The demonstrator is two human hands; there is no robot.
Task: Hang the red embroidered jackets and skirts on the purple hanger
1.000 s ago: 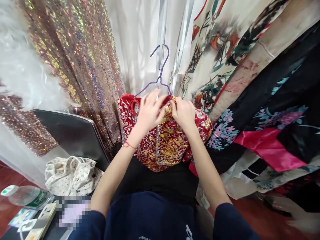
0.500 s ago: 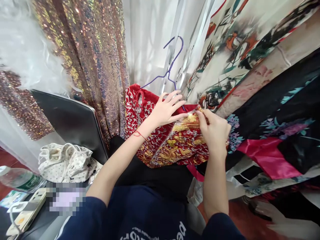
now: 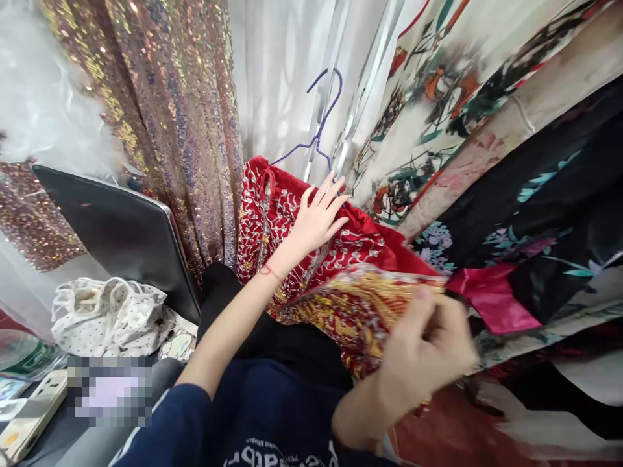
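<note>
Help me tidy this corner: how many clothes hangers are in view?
1. A purple wire hanger rises from the red embroidered garment, just above the left hand. Others may be hidden among the hanging fabrics.

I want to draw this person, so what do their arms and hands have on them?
Both arms wear dark navy sleeves pushed up, leaving the forearms bare. The left hand has a thin red string bracelet at the wrist. The right hand is blurred; no ring or glove can be made out.
</note>
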